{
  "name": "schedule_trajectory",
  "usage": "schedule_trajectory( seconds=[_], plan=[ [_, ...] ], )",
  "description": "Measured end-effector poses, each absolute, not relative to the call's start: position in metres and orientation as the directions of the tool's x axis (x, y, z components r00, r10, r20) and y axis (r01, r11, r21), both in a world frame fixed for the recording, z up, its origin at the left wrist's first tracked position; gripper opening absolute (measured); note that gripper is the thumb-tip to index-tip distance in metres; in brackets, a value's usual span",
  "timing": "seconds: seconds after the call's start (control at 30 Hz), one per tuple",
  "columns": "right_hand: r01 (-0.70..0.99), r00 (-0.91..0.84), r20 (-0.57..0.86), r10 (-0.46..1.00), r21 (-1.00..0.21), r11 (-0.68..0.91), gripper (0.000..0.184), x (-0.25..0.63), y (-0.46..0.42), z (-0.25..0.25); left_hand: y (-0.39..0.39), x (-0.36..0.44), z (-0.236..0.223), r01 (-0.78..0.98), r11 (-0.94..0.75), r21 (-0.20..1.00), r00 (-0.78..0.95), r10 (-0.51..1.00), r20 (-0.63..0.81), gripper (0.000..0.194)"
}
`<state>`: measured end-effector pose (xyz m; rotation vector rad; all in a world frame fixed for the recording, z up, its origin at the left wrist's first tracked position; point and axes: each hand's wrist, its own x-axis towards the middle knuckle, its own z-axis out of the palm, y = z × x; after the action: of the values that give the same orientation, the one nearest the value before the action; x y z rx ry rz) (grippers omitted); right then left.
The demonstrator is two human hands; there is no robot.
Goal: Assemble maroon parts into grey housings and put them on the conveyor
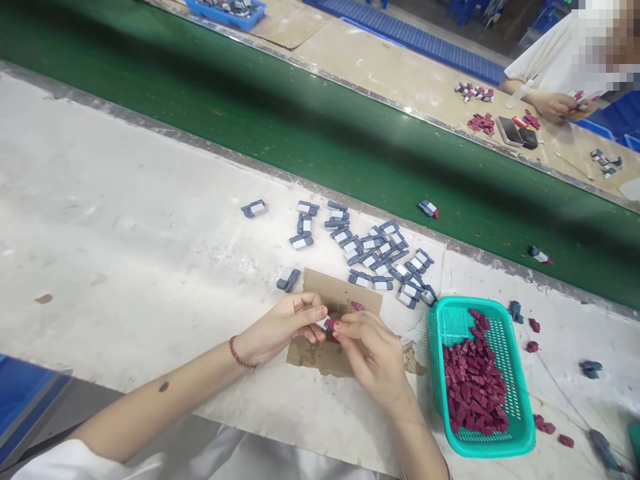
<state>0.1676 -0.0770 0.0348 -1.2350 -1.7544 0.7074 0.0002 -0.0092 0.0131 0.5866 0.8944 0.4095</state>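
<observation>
Over a piece of brown cardboard (pixel 345 289), my two hands meet. My left hand (pixel 287 321) is closed on a small blue-grey and white plastic part (pixel 323 323), mostly covered by the fingers. My right hand (pixel 373 353) pinches a small maroon plastic piece (pixel 331 324) against the end of that part. Whether the two are joined I cannot tell. Another maroon item (pixel 357 306) lies on the cardboard just behind my right fingers. Several more blue-grey and white parts (pixel 370 243) are scattered on the white table beyond the cardboard.
A green basket (pixel 523 400) of maroon pieces (pixel 475 380) stands to the right, with loose pieces (pixel 544 425) beside it. Beyond the table runs a green conveyor belt (pixel 300 127) carrying two maroon-tipped parts (pixel 429 209). Across it, another person's hands (pixel 557 105) hold small parts.
</observation>
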Motion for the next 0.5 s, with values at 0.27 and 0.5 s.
schedule_trajectory(
  seconds=[0.27,0.5],
  plan=[
    [0.556,-0.222,0.356,0.908,-0.719,0.418,0.024,0.165,-0.077,0.025,-0.010,0.003,0.014,-0.028,0.661,0.750,0.541,0.641,-0.545,0.045],
    [0.419,-0.048,0.261,0.964,-0.871,0.257,0.018,0.167,-0.082,0.029,-0.007,-0.006,0.037,0.146,0.414,0.898,0.679,0.619,-0.396,0.020]
  ],
)
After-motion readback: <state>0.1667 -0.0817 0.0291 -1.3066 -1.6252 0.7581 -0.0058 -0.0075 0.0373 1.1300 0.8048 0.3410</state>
